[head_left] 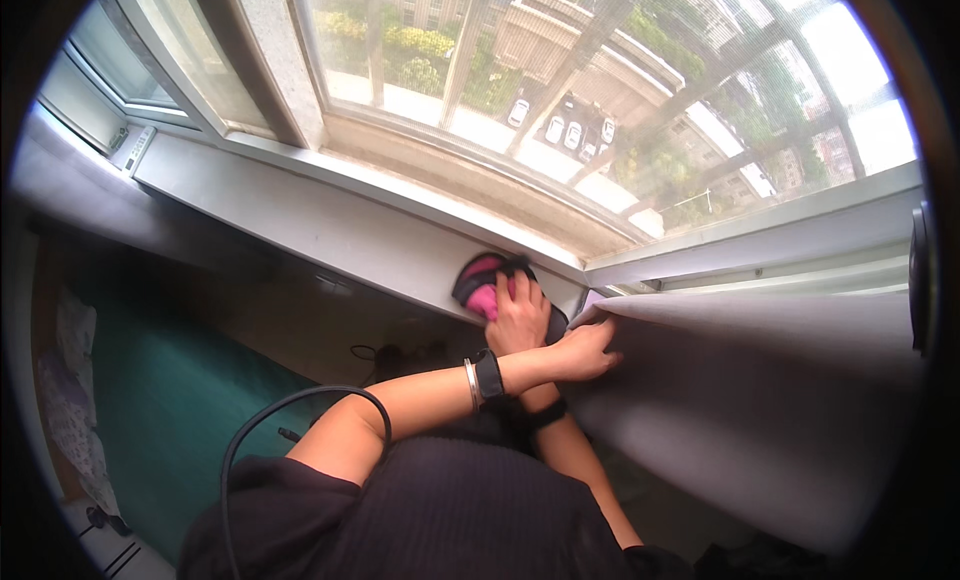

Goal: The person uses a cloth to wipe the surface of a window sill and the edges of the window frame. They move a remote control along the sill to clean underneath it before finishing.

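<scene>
My forearms cross, the left one over the right. Out to the right, my left hand (589, 353) pinches the edge of a grey curtain (720, 355), with its fingertips partly hidden. Pressed over a soft black-and-pink item (480, 299) on the white window sill (315, 224) is my right hand (521, 314). Its fingers curl onto the item, whose exact kind is blurred and partly covered. The item lies close to the sill's right end, beside the window frame.
Behind the sill rises a screened window (480, 77) with bars outside. At the sill's far left end lies a white remote control (140, 151). Green fabric (187, 400) spreads below on the left. A black cable (247, 430) loops past my left arm.
</scene>
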A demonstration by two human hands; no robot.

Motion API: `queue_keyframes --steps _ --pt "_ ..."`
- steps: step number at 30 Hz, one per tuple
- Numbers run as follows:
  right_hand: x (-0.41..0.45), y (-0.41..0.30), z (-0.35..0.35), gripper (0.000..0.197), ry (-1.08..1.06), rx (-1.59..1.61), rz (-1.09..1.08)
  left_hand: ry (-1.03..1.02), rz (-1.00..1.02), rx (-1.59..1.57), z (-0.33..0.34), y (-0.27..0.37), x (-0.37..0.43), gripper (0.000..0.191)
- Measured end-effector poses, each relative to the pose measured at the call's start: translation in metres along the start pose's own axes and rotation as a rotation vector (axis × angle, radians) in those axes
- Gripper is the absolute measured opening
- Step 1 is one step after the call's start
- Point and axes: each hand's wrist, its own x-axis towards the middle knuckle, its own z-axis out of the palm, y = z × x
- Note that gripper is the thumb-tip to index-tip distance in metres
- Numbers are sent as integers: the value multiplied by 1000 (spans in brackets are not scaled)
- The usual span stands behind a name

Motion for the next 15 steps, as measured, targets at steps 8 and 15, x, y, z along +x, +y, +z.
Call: queue_keyframes --steps 8,15 --pt "-92 43 23 64 33 31 7 106 64 12 12 -7 5 56" --pt "-87 32 -10 75 41 -6 23 91 82 98 14 -13 6 46"
